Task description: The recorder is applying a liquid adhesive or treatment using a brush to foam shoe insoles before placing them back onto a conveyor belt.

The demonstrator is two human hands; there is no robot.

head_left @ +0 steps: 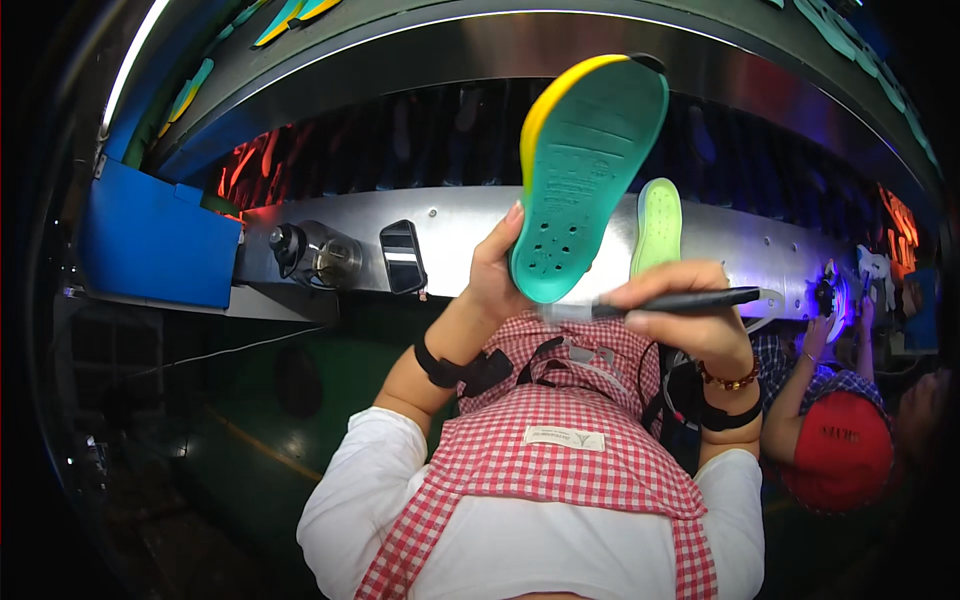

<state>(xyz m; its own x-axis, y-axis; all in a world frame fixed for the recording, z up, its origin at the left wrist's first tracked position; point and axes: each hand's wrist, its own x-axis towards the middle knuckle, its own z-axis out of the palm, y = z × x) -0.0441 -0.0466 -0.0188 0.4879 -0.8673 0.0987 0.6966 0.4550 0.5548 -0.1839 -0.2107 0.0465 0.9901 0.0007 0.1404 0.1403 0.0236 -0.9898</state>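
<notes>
My left hand [492,268] is closed around the heel end of a teal shoe sole [595,170] with a yellow side edge and a dark tip. The sole is raised above the bench, its toe pointing away from me, and several small holes dot its heel. In my right hand [695,315] is a brush with a black handle [735,299]. Its pale, blurred end points left, just below the sole's heel; whether it touches the sole I cannot tell. Beyond that hand, a light green sole [658,225] lies on the metal bench.
On the metal bench [460,235] stand a clear bottle with a black lid [325,255] and a phone [402,256]. A blue box [160,240] is at the left. More soles ride a raised belt [190,98] behind. A co-worker in a red cap [840,450] works at the right.
</notes>
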